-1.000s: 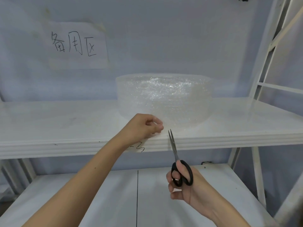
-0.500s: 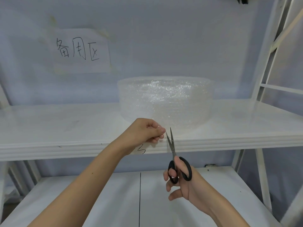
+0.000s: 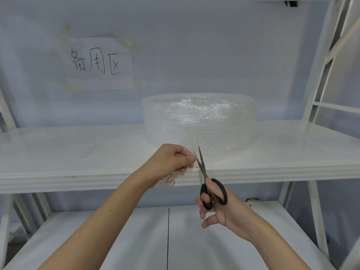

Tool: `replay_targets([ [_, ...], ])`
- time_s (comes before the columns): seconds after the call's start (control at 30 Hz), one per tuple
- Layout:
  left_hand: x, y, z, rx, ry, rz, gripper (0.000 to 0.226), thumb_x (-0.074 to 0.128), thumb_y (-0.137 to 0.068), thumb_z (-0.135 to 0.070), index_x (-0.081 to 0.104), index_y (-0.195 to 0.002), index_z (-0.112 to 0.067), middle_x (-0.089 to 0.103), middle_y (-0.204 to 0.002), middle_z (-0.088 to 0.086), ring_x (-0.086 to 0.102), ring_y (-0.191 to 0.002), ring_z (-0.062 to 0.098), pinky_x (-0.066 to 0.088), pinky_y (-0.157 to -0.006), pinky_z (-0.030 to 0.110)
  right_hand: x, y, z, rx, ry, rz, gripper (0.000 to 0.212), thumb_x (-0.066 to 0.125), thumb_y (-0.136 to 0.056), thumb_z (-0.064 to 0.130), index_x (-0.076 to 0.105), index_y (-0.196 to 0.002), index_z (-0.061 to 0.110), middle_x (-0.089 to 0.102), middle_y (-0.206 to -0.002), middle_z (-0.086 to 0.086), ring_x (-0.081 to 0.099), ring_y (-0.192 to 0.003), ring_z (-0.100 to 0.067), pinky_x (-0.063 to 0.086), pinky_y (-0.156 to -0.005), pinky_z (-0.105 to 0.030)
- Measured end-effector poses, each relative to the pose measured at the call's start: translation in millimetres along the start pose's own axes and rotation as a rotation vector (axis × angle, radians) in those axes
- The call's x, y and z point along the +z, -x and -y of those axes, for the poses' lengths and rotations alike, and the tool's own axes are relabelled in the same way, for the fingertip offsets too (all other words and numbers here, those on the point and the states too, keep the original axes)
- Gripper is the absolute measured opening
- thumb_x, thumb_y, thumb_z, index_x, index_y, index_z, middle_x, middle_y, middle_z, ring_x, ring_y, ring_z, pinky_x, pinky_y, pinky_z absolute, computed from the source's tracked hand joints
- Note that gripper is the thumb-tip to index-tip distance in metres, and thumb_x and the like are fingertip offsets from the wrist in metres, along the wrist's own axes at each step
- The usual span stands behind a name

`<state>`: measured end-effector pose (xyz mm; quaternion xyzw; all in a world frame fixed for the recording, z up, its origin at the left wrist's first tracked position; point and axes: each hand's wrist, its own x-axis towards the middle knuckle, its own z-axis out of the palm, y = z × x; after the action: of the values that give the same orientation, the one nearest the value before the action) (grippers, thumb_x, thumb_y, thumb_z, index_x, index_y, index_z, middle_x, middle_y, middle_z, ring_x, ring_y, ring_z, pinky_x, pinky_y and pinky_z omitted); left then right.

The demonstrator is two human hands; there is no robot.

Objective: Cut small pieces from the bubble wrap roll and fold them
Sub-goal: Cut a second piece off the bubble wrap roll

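A clear bubble wrap roll [image 3: 200, 121] lies flat on the white upper shelf [image 3: 78, 152]. My left hand [image 3: 173, 160] pinches the loose end of the wrap near the shelf's front edge. My right hand [image 3: 218, 209] grips black-handled scissors [image 3: 206, 178] with fingers through the loops. The blades point up and are parted, with their tips just right of my left fingers, at the wrap's loose edge.
A paper sign [image 3: 97, 63] with handwritten characters is taped to the back wall. A lower white shelf [image 3: 136, 240] lies below my arms. White frame uprights [image 3: 319, 78] stand at the right.
The scissors have risen toward the wrap and their blades have opened beside my left fingers. My left hand stays pinching the wrap's end.
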<state>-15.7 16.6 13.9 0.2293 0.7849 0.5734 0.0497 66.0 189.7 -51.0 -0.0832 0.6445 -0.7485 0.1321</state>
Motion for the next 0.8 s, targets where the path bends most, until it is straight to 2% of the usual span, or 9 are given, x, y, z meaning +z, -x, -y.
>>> replay_targets([
  [0.13, -0.5, 0.3, 1.5, -0.003, 0.006, -0.001, 0.008, 0.070, -0.089, -0.016, 0.072, -0.086, -0.008, 0.071, -0.075, 0.003, 0.060, -0.066, 0.009, 0.053, -0.069, 0.018, -0.4, -3.7, 3.9, -0.009, 0.000, -0.001, 0.049, 0.065, -0.073, 0.060, 0.049, -0.065, 0.014, 0.050, -0.073, -0.005, 0.051, -0.061, -0.023, 0.052, -0.063, -0.039],
  [0.4, -1.3, -0.3, 3.8, 0.001, 0.003, 0.000, 0.015, 0.070, -0.090, -0.017, 0.071, -0.090, -0.002, 0.071, -0.075, 0.002, 0.059, -0.067, 0.010, 0.053, -0.070, 0.019, -1.5, -6.5, 2.4, -0.047, -0.045, 0.009, 0.041, 0.063, -0.078, 0.054, 0.051, -0.063, 0.018, 0.048, -0.070, -0.005, 0.048, -0.058, -0.023, 0.050, -0.062, -0.037],
  [0.8, -2.7, -0.6, 3.8, 0.024, -0.005, 0.020, 0.010, 0.070, -0.090, -0.016, 0.070, -0.084, -0.008, 0.069, -0.071, 0.002, 0.058, -0.060, 0.008, 0.052, -0.065, 0.016, -5.4, -8.1, 5.3, -0.062, 0.086, -0.033, 0.048, 0.069, -0.072, 0.053, 0.043, -0.064, 0.012, 0.048, -0.067, -0.005, 0.046, -0.053, -0.021, 0.049, -0.057, -0.033],
])
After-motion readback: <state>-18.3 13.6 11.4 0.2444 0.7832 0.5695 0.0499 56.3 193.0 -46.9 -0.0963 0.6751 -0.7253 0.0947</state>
